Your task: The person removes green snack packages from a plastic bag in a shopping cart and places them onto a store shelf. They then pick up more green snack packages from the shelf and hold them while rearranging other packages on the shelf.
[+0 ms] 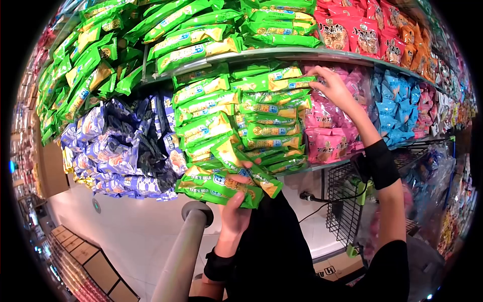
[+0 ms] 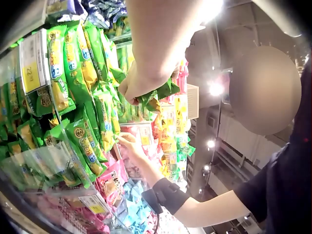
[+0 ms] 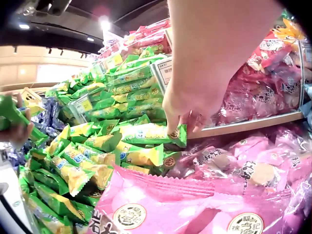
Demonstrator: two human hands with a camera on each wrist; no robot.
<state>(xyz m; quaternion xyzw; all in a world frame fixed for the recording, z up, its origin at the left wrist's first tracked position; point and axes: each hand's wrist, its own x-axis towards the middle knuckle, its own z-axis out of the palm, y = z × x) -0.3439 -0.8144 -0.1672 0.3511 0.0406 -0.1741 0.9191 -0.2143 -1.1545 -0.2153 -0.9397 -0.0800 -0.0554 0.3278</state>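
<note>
In the head view the left hand [image 1: 238,204] holds green snack packets [image 1: 206,185] in front of the lower shelf, its thumb over them. Higher up, the right hand [image 1: 329,86] pinches the end of a green packet [image 1: 287,84] on top of a stack. The right wrist view shows the right hand [image 3: 187,109] with fingertips on the end of a long green packet [image 3: 146,132]. From the left wrist, the left hand [image 2: 146,80] is seen curled round green wrappers [image 2: 163,93], with the right hand [image 2: 130,144] beyond it at the stacked packets.
Purple packets [image 1: 113,153] lie left of the green stacks, pink bags [image 1: 327,143] and blue bags [image 1: 395,103] to the right. A glass-edged shelf [image 1: 216,59] runs above. A grey pole [image 1: 183,246] rises near the left forearm; a black wire basket [image 1: 344,214] stands at lower right.
</note>
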